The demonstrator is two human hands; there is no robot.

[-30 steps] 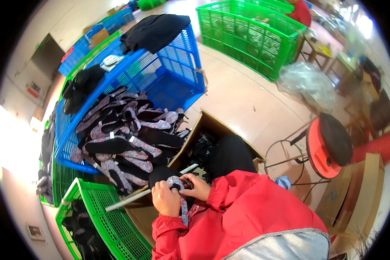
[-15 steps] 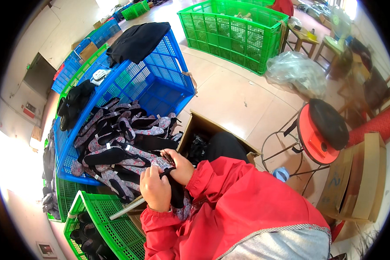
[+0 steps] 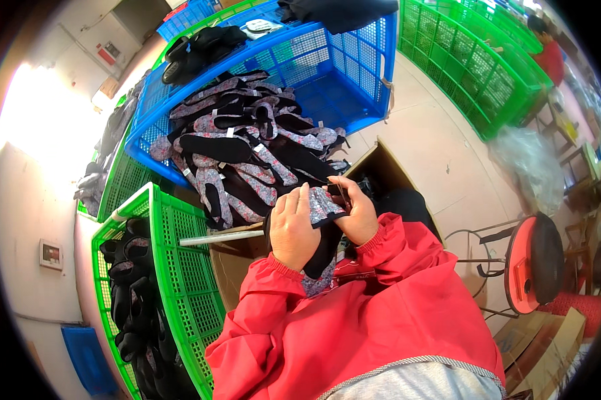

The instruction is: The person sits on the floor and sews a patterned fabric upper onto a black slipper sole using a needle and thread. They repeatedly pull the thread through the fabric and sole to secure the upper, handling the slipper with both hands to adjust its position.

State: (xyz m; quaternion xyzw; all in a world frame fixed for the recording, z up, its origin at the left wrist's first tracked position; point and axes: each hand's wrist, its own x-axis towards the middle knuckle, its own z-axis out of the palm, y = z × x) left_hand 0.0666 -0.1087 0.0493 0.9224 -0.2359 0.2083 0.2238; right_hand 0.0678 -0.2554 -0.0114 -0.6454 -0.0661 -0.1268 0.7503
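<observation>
A cloth shoe (image 3: 322,205) with grey-pink floral fabric and black lining is between my two hands, just above my lap. My left hand (image 3: 294,230) is closed on its near left side, fingers folded over the fabric. My right hand (image 3: 358,212) pinches a slim dark tool (image 3: 340,193) at the shoe's right edge; its exact kind cannot be made out. Part of the shoe hangs below, hidden by my hands. Just beyond lies a heap of similar floral shoes (image 3: 254,170), spilling from a blue mesh crate (image 3: 307,63) tipped on its side.
A green crate (image 3: 187,247) of black shoes (image 3: 137,293) stands at my left, near a white tube (image 3: 220,237). An open cardboard box (image 3: 407,175) sits ahead. At right are a red-and-black round stool (image 3: 537,263) and a plastic bag (image 3: 530,167). A person (image 3: 548,57) is beyond green crates (image 3: 460,63).
My view has turned to the right, so the crates and heap sit differently in the picture. Both hands stay on the shoe, and its floral part shows more between them.
</observation>
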